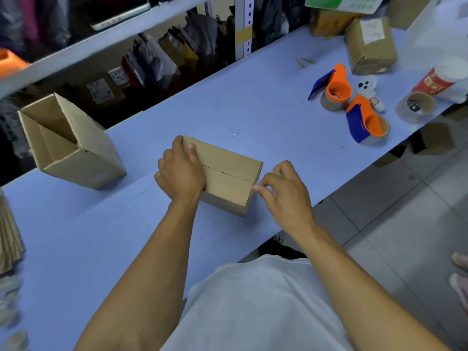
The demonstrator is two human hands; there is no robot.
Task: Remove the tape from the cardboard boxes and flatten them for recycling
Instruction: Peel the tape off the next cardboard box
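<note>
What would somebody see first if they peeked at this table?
Probably the closed cardboard box in the middle of the blue table, with the left hand holding one end and the right hand pinching at the other. Next, the two orange-and-blue tape dispensers to the right.

Two orange and blue tape holders (349, 102) sit near the far right end of the blue bench (101, 236). A small white ghost toy (367, 86) lies between them. A red and white cup (440, 78) lies by the right edge.
</note>
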